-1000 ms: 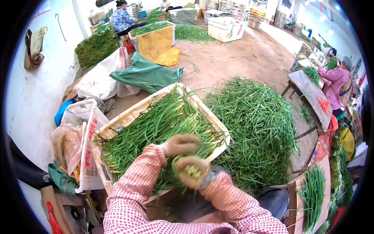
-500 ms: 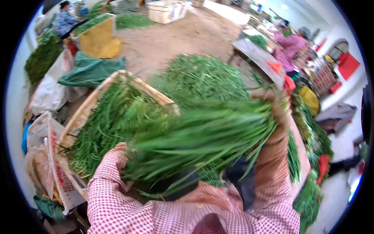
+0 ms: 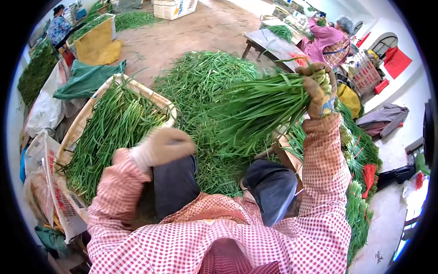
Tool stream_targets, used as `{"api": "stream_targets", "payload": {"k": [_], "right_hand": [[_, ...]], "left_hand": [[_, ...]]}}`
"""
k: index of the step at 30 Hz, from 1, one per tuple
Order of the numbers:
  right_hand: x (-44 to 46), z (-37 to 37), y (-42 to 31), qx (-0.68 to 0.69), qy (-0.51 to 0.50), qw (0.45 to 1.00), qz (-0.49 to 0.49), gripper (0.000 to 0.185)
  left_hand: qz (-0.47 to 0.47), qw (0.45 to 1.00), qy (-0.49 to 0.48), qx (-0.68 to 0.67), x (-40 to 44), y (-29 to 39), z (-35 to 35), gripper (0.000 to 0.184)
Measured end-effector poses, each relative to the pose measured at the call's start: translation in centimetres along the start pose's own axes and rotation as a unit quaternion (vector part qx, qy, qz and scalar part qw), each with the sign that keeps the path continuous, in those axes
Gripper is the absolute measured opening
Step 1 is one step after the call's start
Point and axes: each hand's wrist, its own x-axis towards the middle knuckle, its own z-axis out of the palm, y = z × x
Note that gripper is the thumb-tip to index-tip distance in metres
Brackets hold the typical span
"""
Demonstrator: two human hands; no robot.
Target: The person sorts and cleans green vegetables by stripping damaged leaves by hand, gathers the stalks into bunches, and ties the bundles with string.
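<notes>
My right hand (image 3: 317, 89), in a brown work glove, is raised and wrapped round the pale stem ends of a bunch of garlic chives (image 3: 262, 107). The green leaves fan out leftward and droop over the loose pile. My left hand (image 3: 166, 146), in a pale glove, is above my knee near the front corner of a crate (image 3: 132, 83) heaped with chives (image 3: 109, 132). Motion smears its fingers, so their position does not show. It is apart from the bunch.
Loose green leaves (image 3: 214, 73) cover the floor ahead. A low table (image 3: 273, 43) stands at the right, with a co-worker in pink (image 3: 326, 41) beyond it. Stacked chives (image 3: 365, 150) and red ties (image 3: 369, 178) are at my right. Another person (image 3: 58, 27) sits far left.
The bunch, earlier stretched across between both hands, now hangs from my right hand, which has risen. My left hand has come away from its leaf end and moved upward.
</notes>
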Motion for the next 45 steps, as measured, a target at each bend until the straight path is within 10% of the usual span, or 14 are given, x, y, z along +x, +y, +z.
{"api": "stream_targets", "payload": {"k": [2, 4, 7, 19, 24, 28, 35, 39, 41, 45], "right_hand": [[-1.7, 2.3, -2.0, -0.037, -0.064, 0.997, 0.001, 0.026], [-3.9, 5.1, -1.4, -0.16, -0.107, 0.974, -0.118, 0.019], [-8.4, 8.7, -1.7, -0.206, -0.252, 0.913, -0.246, 0.021], [-12.6, 12.4, -2.1, -0.045, -0.529, 0.788, -0.31, 0.058], [-9.2, 3.6, 1.4, -0.198, -0.255, 0.943, 0.08, 0.079], [-7.4, 1.2, 4.0, -0.049, -0.2, 0.87, 0.449, 0.095], [-4.1, 5.3, 7.4, 0.055, -0.115, 0.972, 0.197, 0.084], [-4.4, 5.5, 5.2, 0.07, -0.042, 0.987, 0.141, 0.078], [-5.2, 5.0, 4.4, 0.092, -0.039, 0.985, 0.139, 0.064], [-6.1, 5.0, 5.4, 0.201, -0.057, 0.973, 0.101, 0.061]], "left_hand": [[0.056, 0.892, -0.191, -0.406, 2.4, 0.7, 5.2, 0.082], [0.041, 0.645, -0.339, -0.684, 5.8, 0.8, 10.8, 0.109], [0.103, 0.511, -0.322, -0.79, 8.6, 0.9, 14.1, 0.111], [0.148, 0.639, 0.031, -0.754, 7.9, -4.4, 9.4, 0.091], [0.172, 0.635, -0.009, -0.753, 10.3, -4.3, 9.5, 0.083], [0.142, 0.714, -0.119, -0.675, 12.7, -5.1, 8.8, 0.069], [0.265, 0.928, 0.055, -0.258, 16.4, 1.6, 10.4, 0.068], [0.336, 0.924, 0.028, 0.182, 18.1, 2.4, 9.6, 0.094], [0.118, 0.988, -0.069, -0.071, 13.6, 5.7, 6.8, 0.121], [0.195, 0.947, -0.084, -0.241, 13.4, 5.0, 5.4, 0.132]]}}
